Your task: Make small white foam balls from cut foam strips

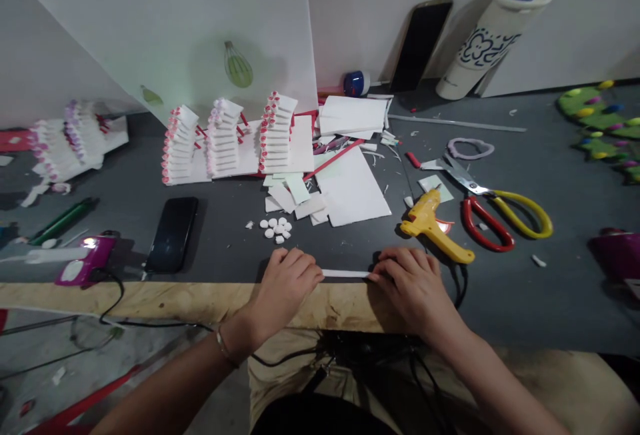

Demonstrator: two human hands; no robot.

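1. I see a narrow white strip, apparently paper, held straight between two hands, to the left of the yellow hot glue gun and nearer the wearer.
2. The left hand is well to the left of the glue gun, palm down. I see its fingers curled and bunched, fingertips closed on the strip's left end, with no visible gap.
3. The right hand is just beside the glue gun, on its near-left side. Its fingers are bent and drawn together, pinching the strip's right end. I cannot tell how hard either hand grips.
4. Left of the glue gun, beyond the left hand, I find a cluster of small white pellets, touching neither hand.
5. Right of the glue gun lie scissors with one red and one yellow handle.
6. Farther back and left of the glue gun, I see red-tipped white rolls stacked in a column.
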